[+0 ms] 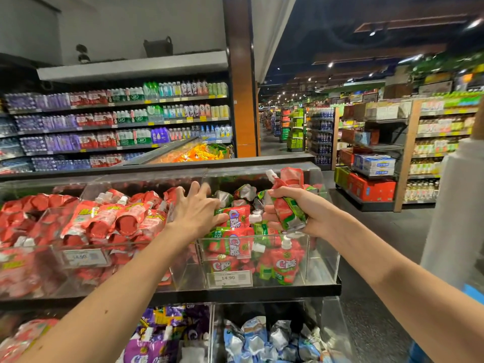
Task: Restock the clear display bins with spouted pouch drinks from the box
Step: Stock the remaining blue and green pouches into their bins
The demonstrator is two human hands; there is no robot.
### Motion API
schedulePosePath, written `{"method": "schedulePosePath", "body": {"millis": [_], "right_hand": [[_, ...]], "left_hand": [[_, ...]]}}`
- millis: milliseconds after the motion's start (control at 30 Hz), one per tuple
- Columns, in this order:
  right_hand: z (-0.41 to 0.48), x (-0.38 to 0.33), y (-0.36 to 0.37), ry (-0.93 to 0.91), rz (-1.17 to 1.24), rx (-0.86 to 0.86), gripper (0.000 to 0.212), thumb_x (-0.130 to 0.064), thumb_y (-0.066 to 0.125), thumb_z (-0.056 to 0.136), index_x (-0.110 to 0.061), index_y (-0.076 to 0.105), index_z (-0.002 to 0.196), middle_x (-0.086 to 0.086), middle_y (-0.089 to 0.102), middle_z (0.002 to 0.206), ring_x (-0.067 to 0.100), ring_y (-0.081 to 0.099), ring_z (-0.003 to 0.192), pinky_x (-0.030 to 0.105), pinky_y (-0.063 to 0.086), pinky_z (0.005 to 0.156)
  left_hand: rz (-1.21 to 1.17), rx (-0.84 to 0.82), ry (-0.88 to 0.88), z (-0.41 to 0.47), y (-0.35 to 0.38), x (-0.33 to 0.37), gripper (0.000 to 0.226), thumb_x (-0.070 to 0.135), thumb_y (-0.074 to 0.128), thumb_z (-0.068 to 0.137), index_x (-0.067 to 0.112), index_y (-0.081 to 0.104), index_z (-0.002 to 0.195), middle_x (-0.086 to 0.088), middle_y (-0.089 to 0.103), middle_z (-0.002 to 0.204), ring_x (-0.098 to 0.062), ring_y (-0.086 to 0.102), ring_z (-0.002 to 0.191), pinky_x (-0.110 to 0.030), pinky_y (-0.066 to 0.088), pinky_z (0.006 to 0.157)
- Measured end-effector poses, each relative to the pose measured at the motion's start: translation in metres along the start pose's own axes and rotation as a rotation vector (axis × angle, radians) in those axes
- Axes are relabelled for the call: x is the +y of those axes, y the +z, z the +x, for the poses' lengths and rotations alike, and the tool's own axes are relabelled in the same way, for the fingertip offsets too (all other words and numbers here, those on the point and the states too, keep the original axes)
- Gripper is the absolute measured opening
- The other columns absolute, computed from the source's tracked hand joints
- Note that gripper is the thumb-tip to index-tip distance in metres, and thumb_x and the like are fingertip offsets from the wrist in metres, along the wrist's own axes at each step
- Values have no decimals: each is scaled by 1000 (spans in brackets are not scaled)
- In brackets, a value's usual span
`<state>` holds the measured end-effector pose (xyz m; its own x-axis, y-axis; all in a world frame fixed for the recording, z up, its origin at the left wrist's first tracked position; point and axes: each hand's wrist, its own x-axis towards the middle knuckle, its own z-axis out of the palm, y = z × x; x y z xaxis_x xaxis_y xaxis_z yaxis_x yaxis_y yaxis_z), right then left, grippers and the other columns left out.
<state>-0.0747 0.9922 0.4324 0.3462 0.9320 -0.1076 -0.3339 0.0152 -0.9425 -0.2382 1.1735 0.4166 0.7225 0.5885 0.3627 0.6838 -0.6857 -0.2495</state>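
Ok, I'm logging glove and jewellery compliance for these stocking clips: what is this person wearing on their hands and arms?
Nothing that shows. Both the left hand and the right hand are ungloved, with no ring visible. The left forearm and right forearm are bare up to the frame's edge: no sleeve, watch, bracelet or wristband in view.

Both bare forearms reach forward from the lower corners of the view and converge toward the centre. The left grip (195, 212) lies palm-down, its fingers straight and splayed and the thumb out to the right. The right grip (315, 213) is clenched, with fingers and thumb curled round a spouted pouch (288, 214).
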Motion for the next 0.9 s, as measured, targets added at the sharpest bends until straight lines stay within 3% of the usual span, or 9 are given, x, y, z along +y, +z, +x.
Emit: {"method": "schedulePosePath", "body": {"millis": [67, 133, 200, 267, 367, 533, 633, 767, 900], "right_hand": [[-1, 0, 0, -9, 1, 27, 19, -13, 69, 86, -5, 61, 101, 18, 68, 85, 30, 65, 78, 42, 59, 72], [0, -1, 2, -21, 15, 31, 13, -15, 67, 89, -7, 60, 97, 14, 68, 78, 27, 65, 73, 41, 58, 74], [2, -3, 4, -45, 17, 35, 13, -19, 66, 91, -8, 61, 93, 11, 67, 74, 24, 64, 69, 38, 59, 69], [6, -3, 9, -88, -13, 74, 23, -25, 69, 90, -4, 65, 99, 12, 71, 81, 27, 66, 74, 39, 59, 74], [8, -1, 18, -137, -33, 125, 40, -34, 71, 86, -6, 65, 113, 17, 75, 102, 33, 72, 94, 48, 56, 92], [3, 0, 16, -169, -38, 68, 73, -52, 72, 71, -1, 61, 123, 17, 73, 111, 33, 71, 101, 47, 53, 96], [-1, -4, 5, -213, -151, 196, 77, -61, 68, 70, 0, 63, 117, 13, 76, 93, 24, 73, 78, 41, 57, 85], [-6, -19, -19, -299, -202, 439, 63, -58, 67, 80, -8, 58, 117, 12, 77, 92, 27, 70, 75, 38, 55, 68], [-12, -23, -34, -277, -247, 464, 37, -43, 65, 92, -13, 58, 112, 14, 70, 105, 29, 73, 82, 40, 62, 69]], "left_hand": [[54, 44, 21, 2, 1, 1, 43, 63, 54, 91, 37, 62, 124, -3, 44, 135, -25, 33, 128, -49, 29, 100], [-11, 204, 55, 3, -3, 11, 33, 49, 61, 93, 31, 65, 120, -1, 54, 123, -22, 43, 119, -42, 36, 97], [-459, 331, 53, -1, -20, 28, 27, 46, 60, 95, 23, 71, 104, 0, 66, 101, -17, 59, 100, -37, 49, 90], [-1054, 128, 35, -7, -42, 48, 45, 63, 58, 89, 22, 72, 98, 0, 72, 89, -15, 68, 83, -39, 58, 83], [-1355, -135, 29, -7, -57, 71, 71, 75, 67, 72, 21, 62, 118, -6, 72, 101, -21, 73, 84, -43, 62, 79], [-1437, -200, 45, -2, -62, 71, 57, 40, 77, 83, 18, 54, 131, -8, 69, 112, -21, 72, 96, -40, 61, 82], [-1437, -215, 27, 1, -63, 64, 43, 25, 74, 88, 16, 50, 124, -11, 66, 113, -24, 70, 97, -38, 60, 79], [-1323, -283, 53, 8, -52, 58, 27, 16, 66, 94, 14, 56, 119, -14, 69, 112, -33, 66, 106, -45, 52, 91], [-1075, -409, 192, 11, -39, 67, 20, 22, 59, 100, 17, 62, 119, 3, 62, 110, -11, 58, 101, -27, 46, 83]]}}
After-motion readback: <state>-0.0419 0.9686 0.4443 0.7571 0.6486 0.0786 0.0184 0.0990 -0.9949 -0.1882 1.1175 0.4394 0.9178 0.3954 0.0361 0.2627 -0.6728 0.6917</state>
